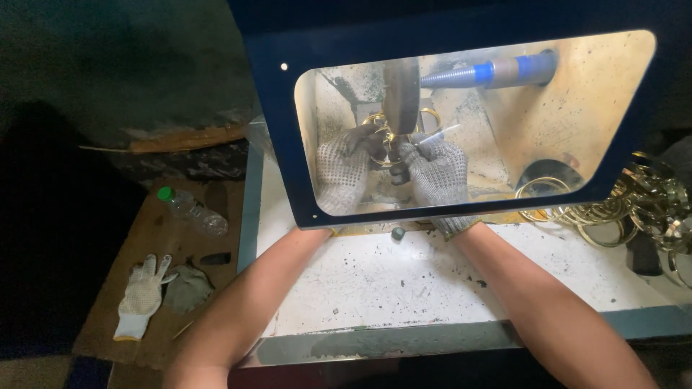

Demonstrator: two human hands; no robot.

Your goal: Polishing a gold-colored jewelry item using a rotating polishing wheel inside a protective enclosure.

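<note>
**Both gloved hands hold brass ring at buffing wheel behind shield**

Left hand (pixel 340 171) and right hand (pixel 435 169) both wear grey dotted knit gloves and sit close together behind the clear window of a dark blue shield (pixel 281 130). Both are clamped on a brass ring (pixel 386 148), fingers pinching it from either side. The ring sits between the two hands, just above the fingertips, pressed against the lower edge of the buffing wheel (pixel 401 94). The ring stands roughly upright, its flat face toward the camera; exact tilt is hard to tell through the dusty window. The wheel is seen edge-on, directly above the hands, with its blue-taped spindle (pixel 490 72) running off to the right and slightly up, long axis near horizontal.

Bare forearms reach in under the shield across a speckled white tray (pixel 404 281). A pile of brass rings (pixel 620 209) lies well to the right of the right hand. Well left of the left arm, on a brown board: a spare white glove (pixel 142 295), a plastic bottle (pixel 191 210) with green cap lying on its side, a grey rag (pixel 187 287).
</note>
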